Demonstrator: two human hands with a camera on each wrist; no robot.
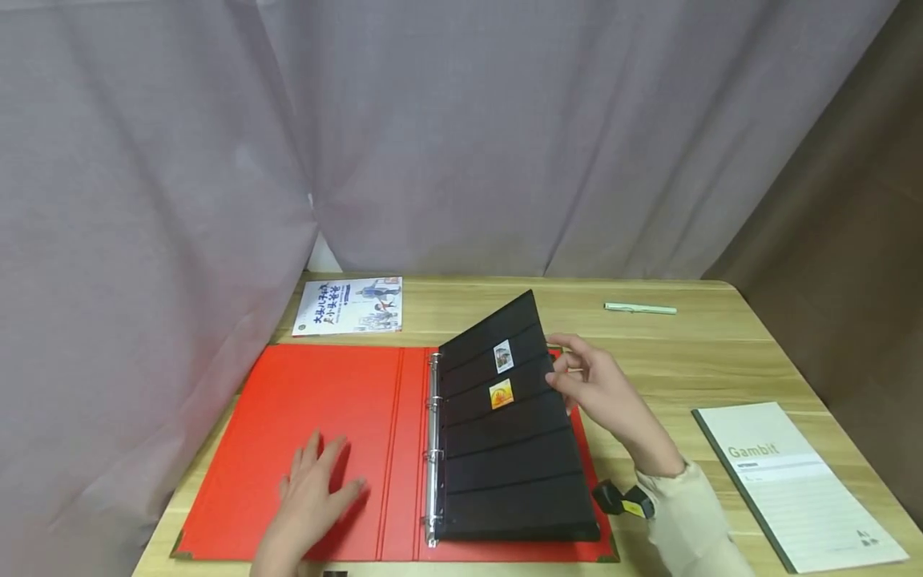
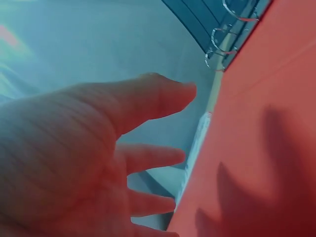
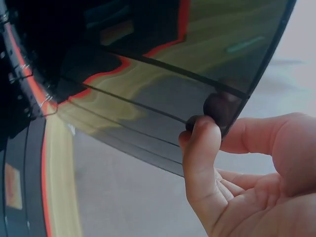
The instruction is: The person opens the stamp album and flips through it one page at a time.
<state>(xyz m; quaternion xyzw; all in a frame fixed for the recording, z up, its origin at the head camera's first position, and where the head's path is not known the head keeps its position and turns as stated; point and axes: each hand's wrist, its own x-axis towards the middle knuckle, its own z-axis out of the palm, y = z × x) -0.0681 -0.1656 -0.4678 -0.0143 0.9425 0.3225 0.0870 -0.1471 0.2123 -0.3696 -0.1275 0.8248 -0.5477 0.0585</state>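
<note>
A red ring binder (image 1: 324,449) lies open on the wooden table (image 1: 721,353). My left hand (image 1: 313,489) rests flat, fingers spread, on its left inside cover (image 2: 266,148). My right hand (image 1: 587,385) pinches the outer edge of a black stamp page (image 1: 505,425) and holds it lifted and tilted on the metal rings (image 1: 433,449). In the right wrist view the thumb and fingertips (image 3: 205,138) clamp the glossy page (image 3: 163,74) edge. Two stamps (image 1: 502,374) sit in the page's upper strips.
A small illustrated booklet (image 1: 351,305) lies behind the binder at the left. A pale green pen (image 1: 640,308) lies at the back right. A white "Gambit" notebook (image 1: 793,481) sits at the front right. Grey curtains hang behind and to the left.
</note>
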